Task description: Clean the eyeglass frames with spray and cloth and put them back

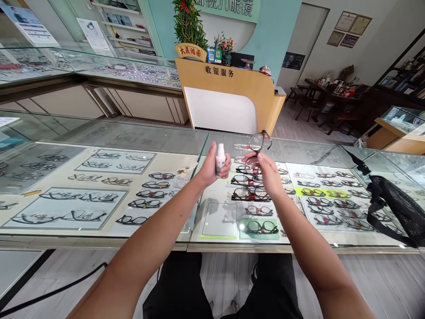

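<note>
Above the long glass-topped display counter [219, 247]: left hand [209, 169] wrapped round small white plastic bottle [220, 160], upright; right hand [268, 172] pinching dark round-rimmed eyeglasses [256, 142] low, presumably to spare the lenses.

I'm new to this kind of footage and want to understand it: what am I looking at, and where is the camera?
No machine here: one camera, worn on a person's head, looks forward and down past their own bare arms. The left hand holds a small white bottle. The right hand holds up a pair of glasses. Below is a glass display counter, with rows of eyeglass frames inside. A black mesh bag lies on top at the right.
</note>
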Available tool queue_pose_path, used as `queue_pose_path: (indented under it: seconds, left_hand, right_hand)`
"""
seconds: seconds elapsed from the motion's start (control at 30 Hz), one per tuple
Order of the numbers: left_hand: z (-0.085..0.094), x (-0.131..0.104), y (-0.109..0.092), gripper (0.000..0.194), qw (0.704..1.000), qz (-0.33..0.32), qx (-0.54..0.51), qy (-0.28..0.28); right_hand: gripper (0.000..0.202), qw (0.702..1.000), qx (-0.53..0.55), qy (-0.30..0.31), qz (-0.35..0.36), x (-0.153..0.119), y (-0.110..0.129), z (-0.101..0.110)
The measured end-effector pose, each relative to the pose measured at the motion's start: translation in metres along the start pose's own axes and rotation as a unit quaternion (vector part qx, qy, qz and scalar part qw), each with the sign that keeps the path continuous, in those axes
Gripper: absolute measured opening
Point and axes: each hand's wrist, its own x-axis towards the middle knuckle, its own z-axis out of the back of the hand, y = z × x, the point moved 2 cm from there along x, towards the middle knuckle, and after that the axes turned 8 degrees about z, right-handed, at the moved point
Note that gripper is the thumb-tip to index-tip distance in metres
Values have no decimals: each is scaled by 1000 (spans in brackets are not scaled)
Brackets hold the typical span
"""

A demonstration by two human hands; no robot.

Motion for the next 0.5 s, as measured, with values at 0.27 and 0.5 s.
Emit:
queue_pose_path:
  seconds: [0.27,0.5]
  left_hand:
    - [41,17,7,46,970,-53,44,-231]
    - [70,22,15,36,908,-101,201,-352]
  right_hand:
    - [52,1000,-8,-25,14,6,-6,15]
    - [55,999,-15,-29,2,8,-7,14]
